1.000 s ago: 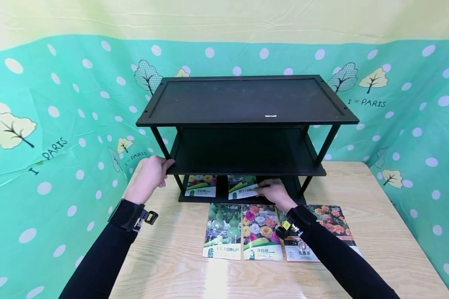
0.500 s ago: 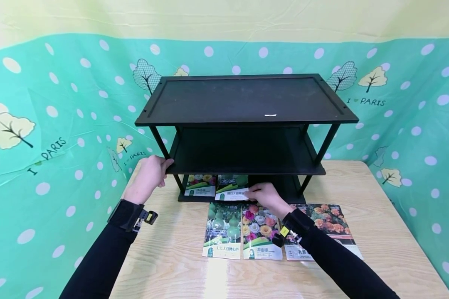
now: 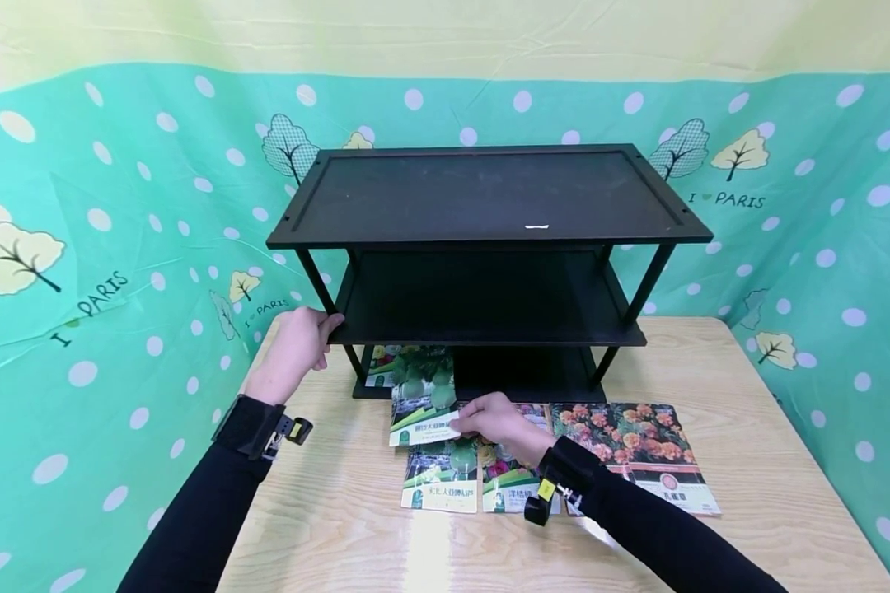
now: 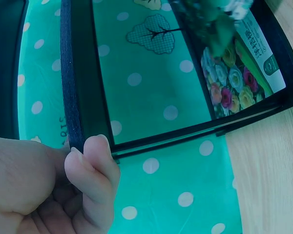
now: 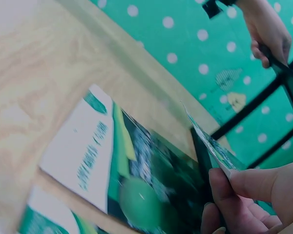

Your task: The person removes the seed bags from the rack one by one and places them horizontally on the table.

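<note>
My left hand (image 3: 297,346) grips the left front corner of the middle board (image 3: 489,301) of a black three-tier shelf rack (image 3: 482,198), fingers curled at its edge. My right hand (image 3: 498,422) pinches the lower right corner of a green gourd seed packet (image 3: 423,397), seen nearly edge-on in the right wrist view. That packet sticks out past the bottom tier's front edge, its lower part overlapping a similar gourd packet (image 3: 439,490) on the table. On the bottom tier's left, a rose-like flower packet (image 4: 237,80) is partly covered by the held one in the head view.
In front of the rack lie another colourful flower packet (image 3: 515,482), partly behind my right hand, and orange-flower packets (image 3: 656,449) further right. The wooden table (image 3: 326,494) is bounded by a green dotted curtain (image 3: 119,346) at the back and sides.
My right hand has drawn the gourd packet left and forward, from on the bottom tier to jutting out over its front edge. My left hand has kept its grip on the rack.
</note>
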`<control>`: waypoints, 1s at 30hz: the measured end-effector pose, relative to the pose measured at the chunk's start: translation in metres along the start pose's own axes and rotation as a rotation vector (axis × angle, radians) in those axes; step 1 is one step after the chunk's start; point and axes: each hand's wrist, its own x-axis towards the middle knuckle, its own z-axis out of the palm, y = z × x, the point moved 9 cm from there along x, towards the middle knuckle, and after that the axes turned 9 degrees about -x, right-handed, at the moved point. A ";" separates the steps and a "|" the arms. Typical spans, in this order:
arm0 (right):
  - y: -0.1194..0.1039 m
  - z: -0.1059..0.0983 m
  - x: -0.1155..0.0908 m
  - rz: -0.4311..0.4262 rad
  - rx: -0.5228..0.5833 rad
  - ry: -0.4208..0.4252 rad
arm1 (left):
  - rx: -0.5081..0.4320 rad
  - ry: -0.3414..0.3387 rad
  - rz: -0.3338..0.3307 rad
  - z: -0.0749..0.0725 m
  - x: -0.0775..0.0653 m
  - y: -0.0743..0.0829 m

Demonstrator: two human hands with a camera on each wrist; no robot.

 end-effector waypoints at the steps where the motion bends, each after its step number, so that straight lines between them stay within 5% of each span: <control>1: -0.001 0.006 -0.001 -0.004 0.009 -0.017 | -0.002 0.000 0.003 0.000 0.000 0.000; 9: -0.002 0.058 -0.019 0.023 0.144 -0.185 | 0.003 -0.001 0.013 -0.001 0.000 -0.001; 17: 0.005 0.111 -0.033 0.180 0.384 -0.387 | 0.005 -0.006 0.008 0.000 -0.001 -0.002; 23: 0.004 0.117 -0.033 0.247 0.542 -0.351 | 0.008 -0.007 0.008 0.000 0.000 -0.002; 30: 0.002 0.121 -0.031 0.237 0.598 -0.307 | 0.006 0.003 0.015 0.000 0.000 -0.001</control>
